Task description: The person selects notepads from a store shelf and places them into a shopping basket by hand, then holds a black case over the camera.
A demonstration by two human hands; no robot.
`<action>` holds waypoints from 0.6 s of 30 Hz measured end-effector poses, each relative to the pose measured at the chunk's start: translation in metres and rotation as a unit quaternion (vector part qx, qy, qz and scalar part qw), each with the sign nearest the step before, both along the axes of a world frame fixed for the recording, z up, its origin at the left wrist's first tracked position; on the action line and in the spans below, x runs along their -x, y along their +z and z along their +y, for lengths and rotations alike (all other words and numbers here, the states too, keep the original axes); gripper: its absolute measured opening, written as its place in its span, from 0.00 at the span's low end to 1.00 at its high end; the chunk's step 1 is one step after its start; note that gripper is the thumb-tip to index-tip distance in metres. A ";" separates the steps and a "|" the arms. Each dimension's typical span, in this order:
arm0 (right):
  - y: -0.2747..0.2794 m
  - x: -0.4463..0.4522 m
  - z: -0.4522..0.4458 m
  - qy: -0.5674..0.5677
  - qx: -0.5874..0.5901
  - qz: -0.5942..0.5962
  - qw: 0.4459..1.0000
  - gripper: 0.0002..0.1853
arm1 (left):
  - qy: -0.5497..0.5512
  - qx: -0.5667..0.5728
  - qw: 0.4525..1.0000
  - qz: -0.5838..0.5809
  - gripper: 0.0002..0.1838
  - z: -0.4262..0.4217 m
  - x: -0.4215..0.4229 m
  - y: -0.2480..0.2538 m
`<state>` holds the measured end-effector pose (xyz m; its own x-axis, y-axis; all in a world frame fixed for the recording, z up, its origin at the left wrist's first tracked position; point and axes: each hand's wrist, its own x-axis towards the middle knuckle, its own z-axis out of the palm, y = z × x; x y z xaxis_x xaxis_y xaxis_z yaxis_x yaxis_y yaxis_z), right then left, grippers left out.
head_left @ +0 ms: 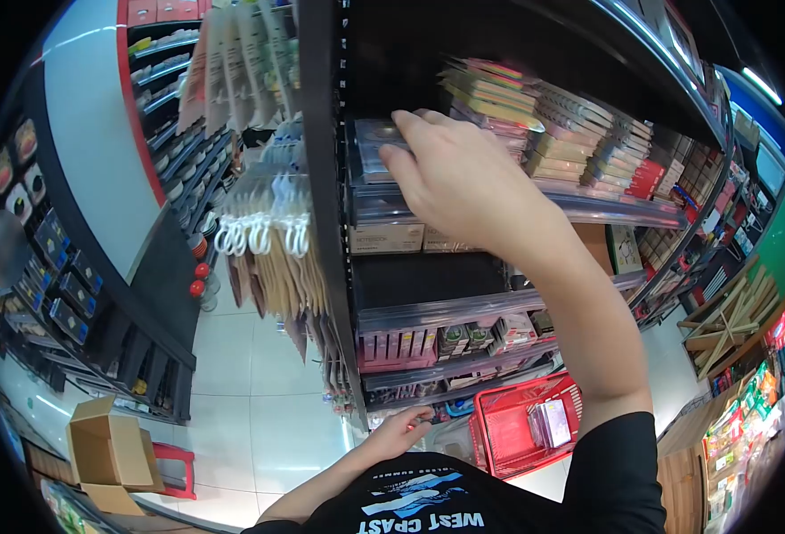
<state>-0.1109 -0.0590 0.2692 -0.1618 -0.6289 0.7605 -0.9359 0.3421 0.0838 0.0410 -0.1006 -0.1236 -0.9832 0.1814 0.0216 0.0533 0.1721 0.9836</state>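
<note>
My right hand (450, 169) reaches up to the left end of a shelf. Its thumb and fingers are apart and rest over a flat clear-wrapped pack (376, 142), which the hand partly hides. Just right of it stands a stack of colourful notebooks (490, 98), with more piles of spiral-bound notebooks (575, 125) along the same shelf. My left hand (399, 431) hangs low in front of the bottom shelf, fingers loosely curved and nothing visible in them. Close to its right is a red shopping basket (490, 436) holding a pack of purple-edged items (550, 423).
Below the notebooks are boxes labelled NOTEBOOK (385, 238) and lower shelves of small packs (398, 349). Hanging bags on white hooks (263, 236) flank the dark shelf post (325, 196). An open cardboard box (116, 449) sits by a red stool (176, 472) at lower left.
</note>
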 end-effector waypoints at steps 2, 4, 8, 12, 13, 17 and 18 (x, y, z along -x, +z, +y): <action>0.011 0.007 -0.025 -0.157 -0.179 -0.116 0.964 0.27 | 0.021 0.004 1.000 0.010 0.23 -0.006 -0.003 0.000; 0.023 0.002 -0.040 -0.198 -0.222 -0.161 0.941 0.30 | 0.027 0.007 0.999 0.019 0.23 -0.009 -0.004 0.000; 0.032 0.007 -0.051 -0.248 -0.276 -0.208 0.905 0.38 | 0.020 0.011 1.000 0.009 0.23 -0.014 -0.006 0.000; 0.030 0.022 -0.057 -0.251 -0.279 -0.202 0.905 0.42 | 0.011 0.003 0.999 0.033 0.22 -0.017 -0.003 0.010; 0.031 0.023 -0.055 -0.242 -0.259 -0.196 0.914 0.43 | 0.014 -0.012 0.999 0.035 0.21 -0.019 0.000 0.011; 0.040 0.017 -0.045 -0.201 -0.196 -0.219 0.935 0.41 | 0.027 -0.053 0.997 0.043 0.18 -0.027 0.013 0.032; 0.039 0.014 -0.043 -0.202 -0.195 -0.220 0.934 0.41 | 0.032 -0.080 0.995 0.049 0.18 -0.029 0.017 0.041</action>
